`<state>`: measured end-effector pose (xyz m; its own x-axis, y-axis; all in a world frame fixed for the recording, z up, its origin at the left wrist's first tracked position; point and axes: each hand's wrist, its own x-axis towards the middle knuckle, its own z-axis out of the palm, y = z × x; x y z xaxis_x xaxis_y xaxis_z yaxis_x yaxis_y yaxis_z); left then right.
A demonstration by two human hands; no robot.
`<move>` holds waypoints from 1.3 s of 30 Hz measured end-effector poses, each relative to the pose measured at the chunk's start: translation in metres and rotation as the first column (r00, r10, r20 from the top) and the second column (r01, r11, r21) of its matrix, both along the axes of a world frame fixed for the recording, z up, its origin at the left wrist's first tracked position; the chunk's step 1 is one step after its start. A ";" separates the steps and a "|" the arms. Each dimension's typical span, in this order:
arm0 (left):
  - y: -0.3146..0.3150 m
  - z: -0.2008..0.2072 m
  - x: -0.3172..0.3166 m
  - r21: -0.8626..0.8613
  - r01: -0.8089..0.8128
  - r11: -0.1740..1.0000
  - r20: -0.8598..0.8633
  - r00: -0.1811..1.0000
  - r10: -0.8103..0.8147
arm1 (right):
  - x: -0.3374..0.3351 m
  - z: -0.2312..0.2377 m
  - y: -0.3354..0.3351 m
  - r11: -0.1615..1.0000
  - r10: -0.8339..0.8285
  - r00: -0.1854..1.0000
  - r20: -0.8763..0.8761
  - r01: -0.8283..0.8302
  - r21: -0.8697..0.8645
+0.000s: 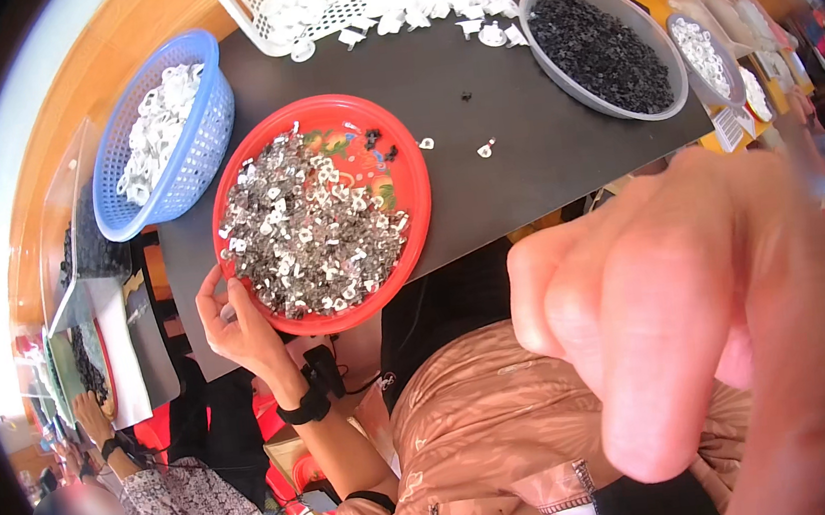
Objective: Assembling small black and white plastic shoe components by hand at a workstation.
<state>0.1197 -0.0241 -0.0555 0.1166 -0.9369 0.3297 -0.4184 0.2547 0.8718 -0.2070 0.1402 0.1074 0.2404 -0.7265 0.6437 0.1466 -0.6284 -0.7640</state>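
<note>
the left hand (238,321) sits at the near rim of the red tray (417,219), fingers bent and pinching a small thing too tiny to make out, so the shiny metal bits (304,234) are easy to grab. the right hand (700,318) is a loose fist close to the camera, blurry, hiding part of the black table (479,120).

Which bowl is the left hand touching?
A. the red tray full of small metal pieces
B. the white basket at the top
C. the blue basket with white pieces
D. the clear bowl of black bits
A: the left hand rests its fingers on the lower-left rim of the red tray heaped with small metal pieces, while the blue basket sits apart, up and to the left.
</note>
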 end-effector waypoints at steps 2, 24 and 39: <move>-0.007 -0.008 0.008 -0.027 -0.005 1.000 -0.030 1.000 0.004 | 0.006 0.006 0.012 0.998 0.066 0.998 -0.006 -0.066 0.015; 0.069 0.126 0.068 -0.698 0.434 0.569 -0.292 0.553 -0.780 | 0.073 0.024 -0.034 0.956 0.112 0.994 0.010 -0.111 0.272; 0.090 0.076 0.129 -0.813 0.215 0.541 -0.343 0.575 -0.743 | 0.054 0.011 -0.036 0.982 -0.030 0.972 -0.234 0.072 0.172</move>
